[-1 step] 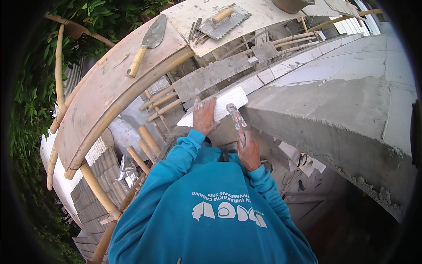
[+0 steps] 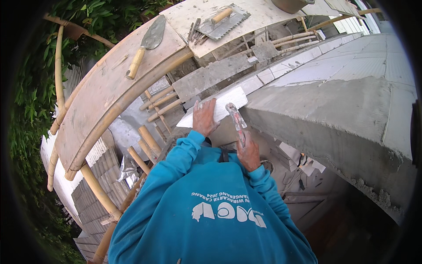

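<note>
My left hand [image 2: 205, 116] grips a white rectangular slab [image 2: 222, 99] at the edge of the concrete ledge, its fingers spread over the near side. Just to its right, my right hand [image 2: 248, 153] holds the handle of a mortar-smeared hand tool [image 2: 237, 118] with red patches, its upper end lying over the slab's face. A row of narrow white pieces [image 2: 266, 75] runs from the slab along the ledge toward the upper right.
Bamboo scaffolding [image 2: 99, 189] with planks [image 2: 92, 105] curves along the left, holding a trowel [image 2: 153, 33], a notched trowel [image 2: 223, 24] and a bucket [image 2: 290, 6]. A concrete ledge [image 2: 325, 116] fills the right, with a drop below. Leaves and corrugated roofing are at far left.
</note>
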Tool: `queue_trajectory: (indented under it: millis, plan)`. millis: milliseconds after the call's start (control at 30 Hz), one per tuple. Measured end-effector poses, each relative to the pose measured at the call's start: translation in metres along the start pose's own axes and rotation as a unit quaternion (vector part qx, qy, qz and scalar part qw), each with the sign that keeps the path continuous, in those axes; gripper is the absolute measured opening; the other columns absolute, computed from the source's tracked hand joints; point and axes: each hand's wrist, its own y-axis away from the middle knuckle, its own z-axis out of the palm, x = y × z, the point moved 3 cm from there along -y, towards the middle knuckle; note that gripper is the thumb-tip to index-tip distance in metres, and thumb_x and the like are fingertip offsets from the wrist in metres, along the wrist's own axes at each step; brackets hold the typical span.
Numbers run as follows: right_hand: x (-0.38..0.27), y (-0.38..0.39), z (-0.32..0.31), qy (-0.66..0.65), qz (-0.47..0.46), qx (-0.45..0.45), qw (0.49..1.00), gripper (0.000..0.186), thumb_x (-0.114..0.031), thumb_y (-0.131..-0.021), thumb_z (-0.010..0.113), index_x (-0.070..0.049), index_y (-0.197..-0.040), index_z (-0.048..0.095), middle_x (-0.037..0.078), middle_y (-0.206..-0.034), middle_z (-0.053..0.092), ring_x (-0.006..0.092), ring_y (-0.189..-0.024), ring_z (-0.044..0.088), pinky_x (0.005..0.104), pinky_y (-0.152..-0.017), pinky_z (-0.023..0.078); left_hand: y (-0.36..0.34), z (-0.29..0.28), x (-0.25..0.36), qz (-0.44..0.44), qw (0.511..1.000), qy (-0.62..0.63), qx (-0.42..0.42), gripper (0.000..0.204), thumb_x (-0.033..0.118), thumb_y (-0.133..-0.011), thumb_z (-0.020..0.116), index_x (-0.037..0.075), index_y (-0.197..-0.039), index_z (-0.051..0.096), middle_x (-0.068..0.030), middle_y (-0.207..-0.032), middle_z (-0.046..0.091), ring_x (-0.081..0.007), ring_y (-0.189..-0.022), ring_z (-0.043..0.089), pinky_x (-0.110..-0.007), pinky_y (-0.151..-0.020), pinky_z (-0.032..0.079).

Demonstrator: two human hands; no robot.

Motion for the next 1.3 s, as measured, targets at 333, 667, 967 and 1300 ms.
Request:
queue_trajectory:
  millis: [333,667,967,1300]
  plan:
    - [0.033,-0.015,0.02,0.04,0.021,-0.049,0.998,0.031,-0.011,-0.092,0.058,0.0,-0.119,0.048,0.029,-0.088,0.061,0.0498,-0.079,0.058,0.0565,-0.068,0.044,0.0,-0.005,0.003,-0.005,1.0,0.001,0.016,0.09,0.032,-0.068,0.082,0.007,-0.144,0.04,-0.0188,-0.133,0.054,-0.0351,-0.122,0.052,-0.048,-0.106,0.033]
    - [0.022,-0.014,0.02,0.032,-0.003,-0.028,0.999,0.022,-0.013,-0.092,0.057,-0.001,-0.108,0.049,0.028,-0.086,0.06,0.0496,-0.08,0.058,0.0573,-0.069,0.043,0.0,0.002,-0.002,0.022,0.998,0.006,0.065,0.087,0.031,-0.067,0.082,0.008,-0.14,0.042,-0.0152,-0.126,0.056,-0.0351,-0.115,0.055,-0.048,-0.1,0.037]
    - [0.034,-0.012,0.032,0.027,-0.005,-0.017,0.999,0.021,-0.015,-0.093,0.056,-0.001,-0.107,0.049,0.029,-0.089,0.06,0.0502,-0.082,0.056,0.0579,-0.07,0.042,0.002,-0.002,0.001,0.01,0.999,-0.007,0.05,0.085,0.031,-0.068,0.082,0.006,-0.139,0.042,-0.0137,-0.124,0.056,-0.0348,-0.115,0.055,-0.048,-0.1,0.038]
    - [0.041,0.012,0.013,0.037,-0.011,-0.006,0.999,0.02,-0.016,-0.091,0.059,-0.003,-0.105,0.051,0.027,-0.087,0.059,0.0496,-0.082,0.056,0.0559,-0.069,0.042,-0.003,0.001,0.0,0.021,0.997,-0.034,0.064,0.09,0.037,-0.069,0.082,0.006,-0.143,0.04,-0.0139,-0.127,0.055,-0.0334,-0.12,0.053,-0.055,-0.113,0.025]
